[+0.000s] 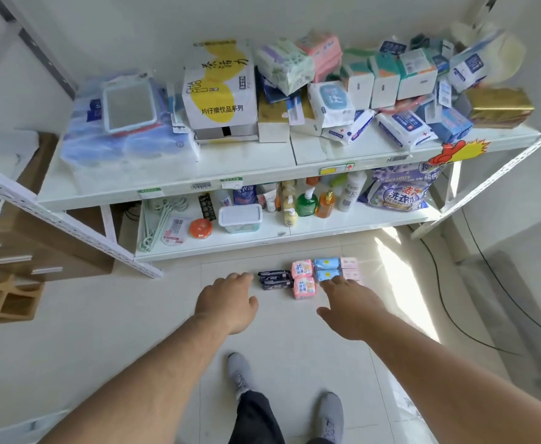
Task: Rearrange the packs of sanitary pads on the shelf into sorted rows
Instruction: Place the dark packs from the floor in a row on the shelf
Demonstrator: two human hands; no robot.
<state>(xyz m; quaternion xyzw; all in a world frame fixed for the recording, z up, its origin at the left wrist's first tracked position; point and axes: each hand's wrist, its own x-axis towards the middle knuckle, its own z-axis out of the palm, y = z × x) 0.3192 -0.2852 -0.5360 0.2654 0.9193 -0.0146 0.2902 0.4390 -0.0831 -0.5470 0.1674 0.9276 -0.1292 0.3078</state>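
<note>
On the floor before the shelf [166, 184]: packs laid in sorted pairs, both hands reaching.
Dark packs [274, 279], pink packs [302, 278], blue packs [326, 269], pale packs [349, 267] sit side by side, rows running away from the person. Left hand [227, 299], loosely curled and holding nothing, is just left of the dark pair. Right hand [347, 302], fingers straight, reaches the near blue pack; contact unclear. Right is nearer. Mixed packs [294, 64] crowd the upper shelf.

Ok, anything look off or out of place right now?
Yes: the sorted packs sit on the floor tiles, not the shelf, and the upper shelf carries a tilted, overlapping heap at its right end. Nothing looks spilled.
</note>
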